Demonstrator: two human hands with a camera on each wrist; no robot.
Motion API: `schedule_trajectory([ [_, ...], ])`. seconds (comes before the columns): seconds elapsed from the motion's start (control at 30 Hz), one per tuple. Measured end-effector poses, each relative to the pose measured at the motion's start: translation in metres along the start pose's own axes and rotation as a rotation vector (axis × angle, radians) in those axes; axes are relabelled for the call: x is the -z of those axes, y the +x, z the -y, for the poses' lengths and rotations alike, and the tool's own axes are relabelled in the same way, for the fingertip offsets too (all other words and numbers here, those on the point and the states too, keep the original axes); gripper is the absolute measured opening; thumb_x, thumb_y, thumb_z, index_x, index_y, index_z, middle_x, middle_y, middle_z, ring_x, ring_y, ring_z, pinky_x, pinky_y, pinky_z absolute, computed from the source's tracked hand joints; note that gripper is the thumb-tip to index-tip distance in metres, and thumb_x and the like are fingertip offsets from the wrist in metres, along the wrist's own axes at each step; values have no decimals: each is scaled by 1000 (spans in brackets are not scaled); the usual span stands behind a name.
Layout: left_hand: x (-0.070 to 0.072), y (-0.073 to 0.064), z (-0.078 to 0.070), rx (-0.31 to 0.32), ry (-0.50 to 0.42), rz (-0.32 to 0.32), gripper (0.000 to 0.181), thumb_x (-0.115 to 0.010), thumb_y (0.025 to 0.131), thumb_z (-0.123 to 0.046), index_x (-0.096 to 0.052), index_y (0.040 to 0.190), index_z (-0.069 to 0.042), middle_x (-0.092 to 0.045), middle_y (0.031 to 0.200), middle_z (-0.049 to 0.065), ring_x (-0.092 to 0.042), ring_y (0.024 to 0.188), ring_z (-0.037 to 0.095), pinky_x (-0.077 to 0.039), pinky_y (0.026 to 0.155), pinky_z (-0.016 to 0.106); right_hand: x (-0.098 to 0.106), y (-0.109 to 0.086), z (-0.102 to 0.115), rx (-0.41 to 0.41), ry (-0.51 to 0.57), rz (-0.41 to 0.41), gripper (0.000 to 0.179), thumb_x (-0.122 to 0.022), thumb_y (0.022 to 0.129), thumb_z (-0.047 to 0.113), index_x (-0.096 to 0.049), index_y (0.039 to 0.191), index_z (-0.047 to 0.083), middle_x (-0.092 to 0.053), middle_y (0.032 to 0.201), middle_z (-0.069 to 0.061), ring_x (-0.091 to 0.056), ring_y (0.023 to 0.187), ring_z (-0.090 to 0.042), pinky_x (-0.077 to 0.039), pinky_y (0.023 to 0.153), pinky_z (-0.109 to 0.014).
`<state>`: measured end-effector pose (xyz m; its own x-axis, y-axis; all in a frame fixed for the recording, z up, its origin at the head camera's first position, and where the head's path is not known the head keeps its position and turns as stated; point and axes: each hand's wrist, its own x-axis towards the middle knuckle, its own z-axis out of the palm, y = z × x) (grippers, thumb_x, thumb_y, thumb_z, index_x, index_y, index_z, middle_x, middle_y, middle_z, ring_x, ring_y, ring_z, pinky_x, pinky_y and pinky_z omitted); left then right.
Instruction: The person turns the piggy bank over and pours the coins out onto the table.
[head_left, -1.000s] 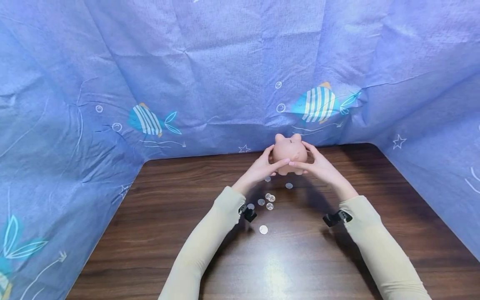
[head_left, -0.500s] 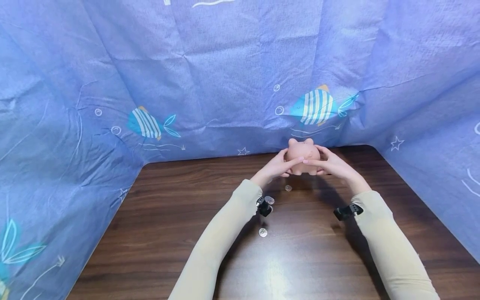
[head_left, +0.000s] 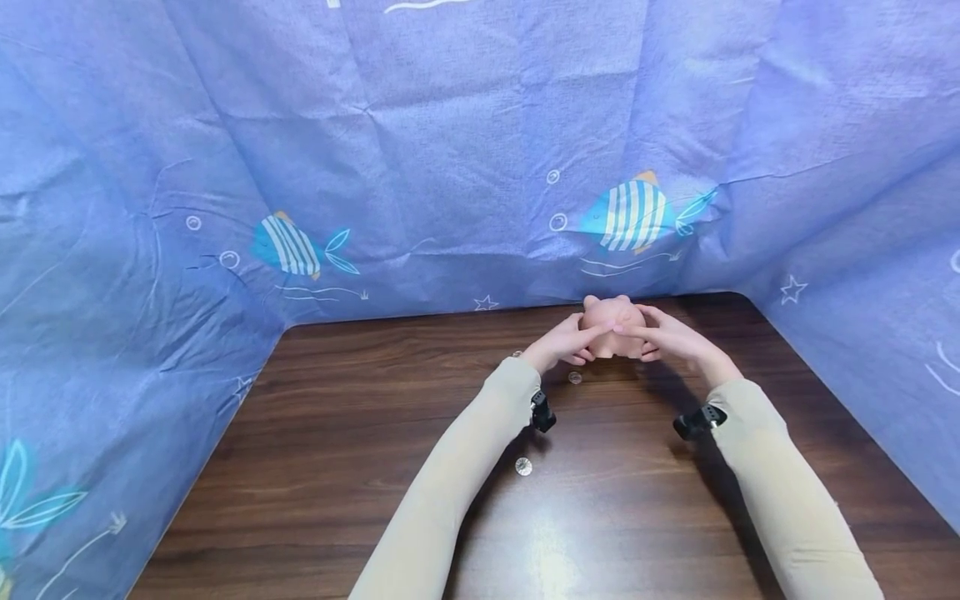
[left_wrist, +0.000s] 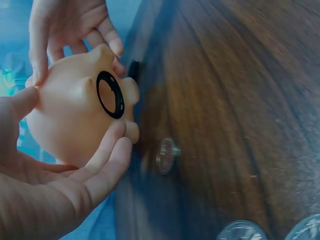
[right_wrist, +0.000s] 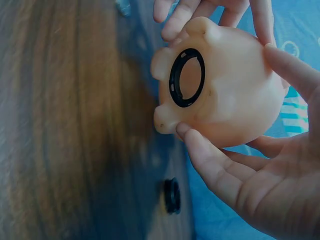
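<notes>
A pink piggy bank (head_left: 611, 315) is held between both hands close over the far part of the table. My left hand (head_left: 562, 342) grips its left side, and my right hand (head_left: 672, 336) grips the right. The two thumbs meet at its near side, while curled fingers reach round below. In the right wrist view, a black ring (right_wrist: 175, 90) frames a round opening in the bank's belly, between its stubby feet. Below the bank, a small round black plug (right_wrist: 172, 196) lies on the table. A coin (left_wrist: 166, 156) is near my left fingertips in the left wrist view.
The dark wood table (head_left: 360, 433) holds loose silver coins, among them one coin (head_left: 523, 466) nearer the front. My left forearm (head_left: 457, 475) hides part of the tabletop. Behind stands a blue fish-print curtain (head_left: 450, 167), close to the piggy bank.
Both hands have carried the piggy bank to the right, then lowered it slightly. My left forearm has shifted right and now covers several coins that showed earlier.
</notes>
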<state>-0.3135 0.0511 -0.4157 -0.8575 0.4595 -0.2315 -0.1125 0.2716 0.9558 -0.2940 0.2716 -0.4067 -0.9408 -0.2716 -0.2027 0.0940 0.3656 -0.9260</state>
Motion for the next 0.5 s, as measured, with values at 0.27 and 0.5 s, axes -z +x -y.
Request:
schedule_trajectory([
  [0.27,-4,7,8,-8,26,-28,83,-59,97,-53,-26,157,-5,-61,113,14,-67,97,35,-58,83,45,-1,2,-3,1,12,-14,91,-63,99,34,-4,160,2,-28,155,-29,-60,86,-20,-57,74,-33],
  [0.5,-8,13,10,-48,6,-16,78,-61,97,-50,-30,155,-7,-57,120,7,-58,92,18,-56,81,43,3,2,-10,23,29,-33,91,-63,100,31,-1,160,2,-26,156,-29,-59,88,-13,-56,75,-28],
])
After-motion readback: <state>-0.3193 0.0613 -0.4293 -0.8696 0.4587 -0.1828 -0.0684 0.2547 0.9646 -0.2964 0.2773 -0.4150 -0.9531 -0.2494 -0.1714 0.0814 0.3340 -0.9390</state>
